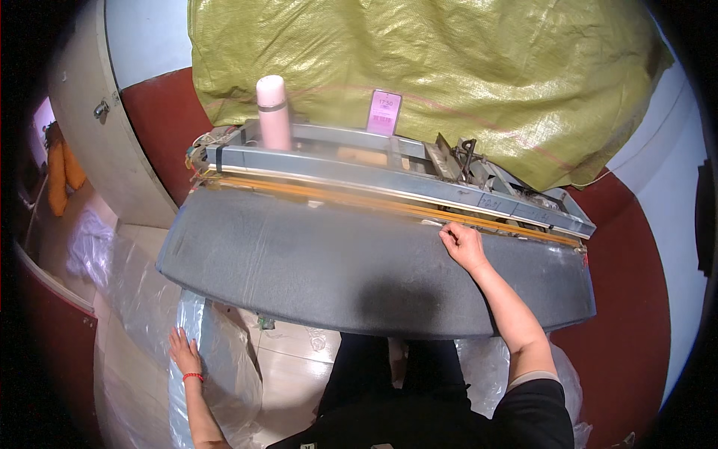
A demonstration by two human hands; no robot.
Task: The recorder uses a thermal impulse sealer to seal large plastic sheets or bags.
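Observation:
My right hand [462,245] is over the far part of a dark grey padded board [314,254], its fingertips pinched close to a small pale piece [432,222] at the board's back edge. Whatever lies between those fingertips, if anything, is too small to make out. Just behind them, long orange bands [359,196] run across the width of a grey metal frame [329,165]. Down at the lower left, my left hand [185,353], with a red bracelet at the wrist, has its fingers stretched out beside a plastic-covered light blue strip [191,318].
On the frame stand a pink flask [274,116] and an upright phone [384,114]. Metal linkages [465,165] stick up at its right. Behind hangs a yellow-green woven sheet [419,52]. Clear plastic film [138,299] covers floor at the left, near a door [112,127].

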